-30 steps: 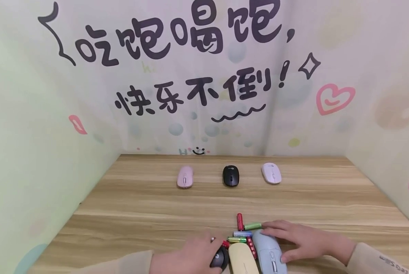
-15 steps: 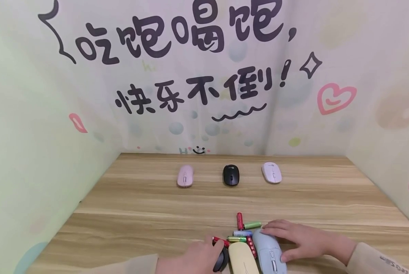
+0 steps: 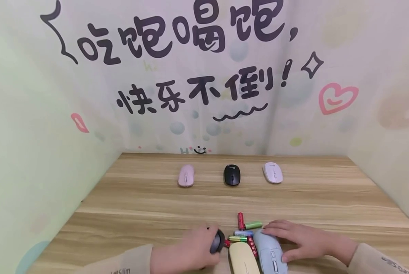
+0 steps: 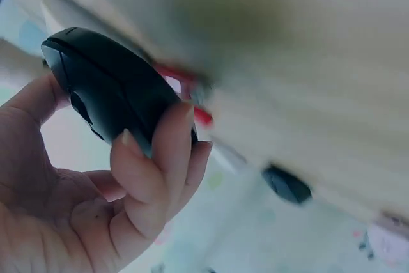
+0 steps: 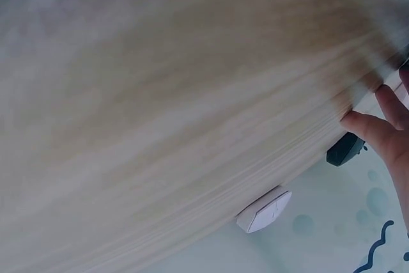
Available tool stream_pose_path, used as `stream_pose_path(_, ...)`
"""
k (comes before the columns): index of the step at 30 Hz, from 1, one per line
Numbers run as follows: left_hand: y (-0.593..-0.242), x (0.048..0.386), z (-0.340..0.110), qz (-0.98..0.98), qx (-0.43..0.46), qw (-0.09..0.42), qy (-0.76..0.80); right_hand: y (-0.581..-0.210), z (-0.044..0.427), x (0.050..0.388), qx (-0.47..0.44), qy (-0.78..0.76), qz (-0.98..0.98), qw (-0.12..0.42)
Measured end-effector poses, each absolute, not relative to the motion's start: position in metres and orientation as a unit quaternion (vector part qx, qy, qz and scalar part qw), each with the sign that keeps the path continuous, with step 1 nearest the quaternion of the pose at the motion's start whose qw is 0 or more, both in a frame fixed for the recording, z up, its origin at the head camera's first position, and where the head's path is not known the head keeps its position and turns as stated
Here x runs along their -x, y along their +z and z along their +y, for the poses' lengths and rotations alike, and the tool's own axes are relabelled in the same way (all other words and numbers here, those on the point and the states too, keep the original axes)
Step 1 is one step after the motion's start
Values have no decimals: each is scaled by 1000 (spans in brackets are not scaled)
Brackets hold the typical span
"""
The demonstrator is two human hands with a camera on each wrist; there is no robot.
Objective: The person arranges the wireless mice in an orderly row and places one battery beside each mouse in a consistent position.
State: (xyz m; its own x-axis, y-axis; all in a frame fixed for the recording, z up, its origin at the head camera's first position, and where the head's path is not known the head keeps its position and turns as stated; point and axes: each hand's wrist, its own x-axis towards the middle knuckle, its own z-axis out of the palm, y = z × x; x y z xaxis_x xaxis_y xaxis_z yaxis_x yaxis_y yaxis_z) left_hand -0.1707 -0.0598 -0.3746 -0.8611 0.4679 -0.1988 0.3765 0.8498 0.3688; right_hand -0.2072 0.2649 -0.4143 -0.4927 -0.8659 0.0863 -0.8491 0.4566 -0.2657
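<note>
In the head view my left hand (image 3: 189, 247) grips a dark grey computer mouse (image 3: 218, 242) by its sides, thumb on one side and fingers on the other. The left wrist view shows this dark mouse (image 4: 112, 84) tilted and raised off the table. My right hand (image 3: 304, 240) rests on the right side of a light blue mouse (image 3: 269, 253), its fingers extended near the far end and the thumb lower down. Between the hands lies a cream-yellow mouse (image 3: 242, 257). Just beyond it are several batteries, among them a red one (image 3: 240, 221) and a green one (image 3: 253, 225).
Along the back of the wooden table (image 3: 139, 213) stand a pink mouse (image 3: 186, 176), a black mouse (image 3: 232, 175) and a white mouse (image 3: 273, 172), spaced apart. A printed curtain (image 3: 204, 129) closes off the back and sides.
My left hand has lifted the dark mouse and turned it on its side, moving slightly left. The right hand stays on the light blue mouse.
</note>
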Motion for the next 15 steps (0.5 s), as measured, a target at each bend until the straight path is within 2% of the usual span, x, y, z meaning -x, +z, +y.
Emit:
stream_pose_path(3,-368,190,-68,962,-200,86,165,-413,265,207,499,-138,855,36)
stream_pose_path(7,-373,225,-83,973,-154,51,165,-413,265,207,489,-143,859,53)
stream_pose_path(11,-382,252,-96,980,-92,56,166,-412,265,206,488,-143,859,57)
stream_pose_path(15,-390,265,-103,983,-60,58,163,-412,264,207,489,-143,859,57)
